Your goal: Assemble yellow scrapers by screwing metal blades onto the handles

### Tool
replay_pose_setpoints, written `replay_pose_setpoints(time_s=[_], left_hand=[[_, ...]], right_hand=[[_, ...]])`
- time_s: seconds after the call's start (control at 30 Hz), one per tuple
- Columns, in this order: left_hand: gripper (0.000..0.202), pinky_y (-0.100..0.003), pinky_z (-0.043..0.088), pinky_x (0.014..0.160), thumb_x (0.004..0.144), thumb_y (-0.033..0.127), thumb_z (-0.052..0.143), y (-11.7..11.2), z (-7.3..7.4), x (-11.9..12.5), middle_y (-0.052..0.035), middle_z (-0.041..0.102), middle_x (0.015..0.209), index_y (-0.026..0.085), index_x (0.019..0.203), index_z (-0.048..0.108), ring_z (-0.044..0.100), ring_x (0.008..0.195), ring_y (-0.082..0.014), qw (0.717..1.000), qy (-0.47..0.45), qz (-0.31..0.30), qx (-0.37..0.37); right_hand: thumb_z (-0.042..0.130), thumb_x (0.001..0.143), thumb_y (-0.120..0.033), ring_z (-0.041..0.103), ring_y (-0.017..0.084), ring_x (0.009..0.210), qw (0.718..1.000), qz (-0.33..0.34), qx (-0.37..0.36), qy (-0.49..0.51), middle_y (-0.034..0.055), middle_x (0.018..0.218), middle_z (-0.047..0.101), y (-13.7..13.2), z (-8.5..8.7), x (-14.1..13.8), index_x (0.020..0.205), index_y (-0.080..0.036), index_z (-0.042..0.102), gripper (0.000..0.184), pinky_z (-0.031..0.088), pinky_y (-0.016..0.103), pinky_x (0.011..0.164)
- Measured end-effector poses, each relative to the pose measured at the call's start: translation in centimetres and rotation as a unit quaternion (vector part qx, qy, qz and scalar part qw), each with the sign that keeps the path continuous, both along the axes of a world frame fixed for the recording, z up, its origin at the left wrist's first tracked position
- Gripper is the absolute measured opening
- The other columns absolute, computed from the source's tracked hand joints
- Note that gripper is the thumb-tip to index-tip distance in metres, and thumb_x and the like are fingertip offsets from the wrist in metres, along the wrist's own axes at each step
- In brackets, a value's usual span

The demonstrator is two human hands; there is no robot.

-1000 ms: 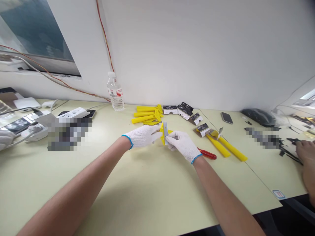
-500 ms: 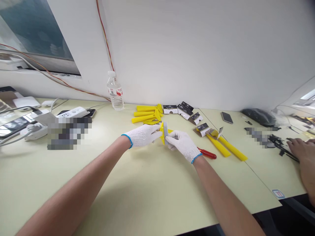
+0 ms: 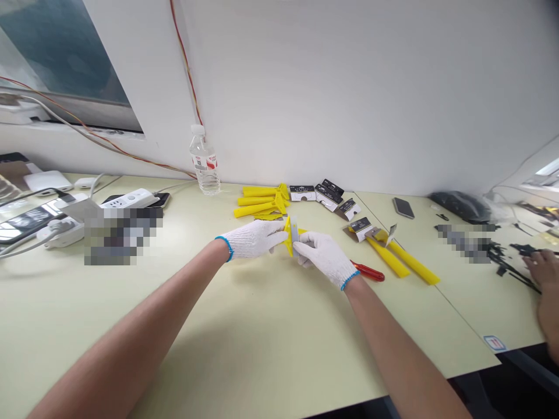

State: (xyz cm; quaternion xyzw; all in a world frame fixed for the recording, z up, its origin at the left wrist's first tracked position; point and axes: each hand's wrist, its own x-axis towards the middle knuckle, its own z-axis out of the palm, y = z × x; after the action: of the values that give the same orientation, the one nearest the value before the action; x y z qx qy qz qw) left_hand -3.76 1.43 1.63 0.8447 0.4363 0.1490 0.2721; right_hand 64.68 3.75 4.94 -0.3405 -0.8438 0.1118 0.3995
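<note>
Between my gloved hands is a yellow scraper [image 3: 287,237] with a flat grey blade strip [image 3: 294,233] along its head, held upright just above the table. My left hand [image 3: 257,238] is closed on the yellow side, its fingertips against the head. My right hand [image 3: 325,256] pinches the grey strip from the other side, thumb toward me. The scraper's handle is mostly hidden behind my right hand. Beside my right wrist lies a red-handled tool [image 3: 369,272], partly covered by the glove. Behind my hands rest several other yellow scrapers [image 3: 257,201].
To the right lie two yellow scrapers [image 3: 399,259] with card sleeves. Black-and-white cards [image 3: 302,194] line the back near a water bottle [image 3: 205,166]. A power strip [image 3: 131,199] is at left, a phone [image 3: 402,208] at right. Another person's hand [image 3: 544,267] touches black parts.
My hands and the scraper stay almost in place, with the grey strip tilted slightly. The other person's hand at the right has shifted outward with the black parts.
</note>
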Motion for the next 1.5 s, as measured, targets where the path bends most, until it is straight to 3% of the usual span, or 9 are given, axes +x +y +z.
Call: replay_pose_setpoints(time_s=[0.13, 0.27, 0.33, 0.43, 0.5, 0.67, 0.97, 1.23, 1.5], left_hand=[[0.033, -0.027, 0.045, 0.058, 0.101, 0.046, 0.037, -0.5, 0.6, 0.3, -0.0035, 0.068, 0.088, 0.022, 0.101, 0.061, 0.061, 0.066, -0.0154, 0.994, -0.036, 0.048, -0.091], [0.036, -0.025, 0.048, 0.056, 0.099, 0.052, 0.042, -0.8, 1.3, 0.3, -0.0039, 0.071, 0.096, 0.023, 0.102, 0.062, 0.063, 0.068, -0.0146, 0.988, -0.047, 0.071, -0.126], [0.038, -0.024, 0.051, 0.060, 0.097, 0.057, 0.046, -0.7, 1.5, 0.0, -0.0047, 0.072, 0.102, 0.023, 0.099, 0.062, 0.067, 0.076, -0.0158, 0.986, -0.050, 0.090, -0.128], [0.043, -0.024, 0.052, 0.062, 0.096, 0.062, 0.046, -0.6, 1.6, -0.5, -0.0046, 0.072, 0.099, 0.023, 0.095, 0.063, 0.069, 0.078, -0.0166, 0.984, -0.040, 0.106, -0.135], [0.043, -0.025, 0.050, 0.061, 0.097, 0.062, 0.046, -0.5, 1.6, -0.7, -0.0035, 0.073, 0.093, 0.023, 0.095, 0.063, 0.067, 0.072, -0.0156, 0.986, -0.023, 0.100, -0.132], [0.044, -0.025, 0.046, 0.059, 0.098, 0.062, 0.044, -0.5, 1.7, -0.7, -0.0031, 0.074, 0.091, 0.022, 0.092, 0.064, 0.063, 0.065, -0.0142, 0.989, -0.015, 0.093, -0.113], [0.047, -0.026, 0.049, 0.061, 0.097, 0.065, 0.045, -0.6, 1.5, -0.8, -0.0036, 0.073, 0.091, 0.022, 0.091, 0.062, 0.061, 0.062, -0.0135, 0.988, -0.021, 0.094, -0.121], [0.044, -0.026, 0.049, 0.061, 0.098, 0.061, 0.044, -0.8, 1.8, -0.6, -0.0034, 0.073, 0.090, 0.022, 0.091, 0.063, 0.060, 0.061, -0.0133, 0.987, -0.021, 0.096, -0.127], [0.044, -0.026, 0.048, 0.060, 0.097, 0.062, 0.044, -0.5, 1.5, -0.7, -0.0034, 0.073, 0.092, 0.023, 0.094, 0.064, 0.061, 0.063, -0.0139, 0.988, -0.020, 0.092, -0.120]], right_hand=[[0.066, 0.095, -0.033, 0.052, -0.003, 0.049, 0.995, 0.062, -0.076, -0.002, 0.0085, 0.033, -0.002, -1.1, 2.1, -5.9, 0.046, -0.008, 0.024, 0.069, 0.034, -0.001, 0.058], [0.069, 0.095, -0.050, 0.068, 0.009, 0.076, 0.973, 0.093, -0.210, -0.027, 0.0065, 0.046, 0.044, -2.7, 4.7, -12.8, 0.054, -0.015, 0.050, 0.057, 0.055, 0.007, 0.073], [0.062, 0.101, -0.048, 0.066, 0.006, 0.070, 0.972, 0.091, -0.214, -0.029, 0.0065, 0.052, 0.052, -2.7, 4.9, -13.3, 0.058, -0.015, 0.055, 0.055, 0.055, 0.006, 0.073], [0.049, 0.108, -0.024, 0.041, -0.008, 0.040, 0.984, 0.107, -0.145, 0.002, 0.0030, 0.036, 0.031, -0.9, 3.0, -8.9, 0.049, -0.015, 0.047, 0.060, 0.031, -0.011, 0.057], [0.046, 0.101, 0.000, 0.026, -0.013, 0.034, 0.994, 0.100, -0.009, 0.034, 0.0009, 0.035, 0.028, 1.0, 0.8, -3.7, 0.049, -0.013, 0.049, 0.054, 0.013, -0.016, 0.055], [0.030, 0.090, 0.022, 0.038, -0.017, 0.042, 0.996, -0.063, 0.055, 0.042, -0.0036, 0.048, 0.049, 5.0, -3.4, 6.0, 0.054, -0.013, 0.056, 0.057, 0.011, -0.021, 0.060], [0.034, 0.096, 0.013, 0.049, -0.014, 0.050, 0.986, -0.133, -0.008, 0.100, -0.0043, 0.054, 0.054, 5.3, -2.6, 3.4, 0.053, -0.018, 0.064, 0.061, 0.020, -0.017, 0.054], [0.034, 0.097, 0.012, 0.050, -0.015, 0.052, 0.990, -0.128, 0.011, 0.060, -0.0039, 0.062, 0.060, 6.4, -3.7, 6.9, 0.059, -0.018, 0.066, 0.058, 0.022, -0.014, 0.056], [0.046, 0.095, 0.008, 0.047, -0.014, 0.047, 0.971, -0.238, 0.029, -0.020, -0.0012, 0.061, 0.059, 7.3, -4.7, 9.4, 0.056, -0.016, 0.067, 0.051, 0.019, -0.014, 0.054]])
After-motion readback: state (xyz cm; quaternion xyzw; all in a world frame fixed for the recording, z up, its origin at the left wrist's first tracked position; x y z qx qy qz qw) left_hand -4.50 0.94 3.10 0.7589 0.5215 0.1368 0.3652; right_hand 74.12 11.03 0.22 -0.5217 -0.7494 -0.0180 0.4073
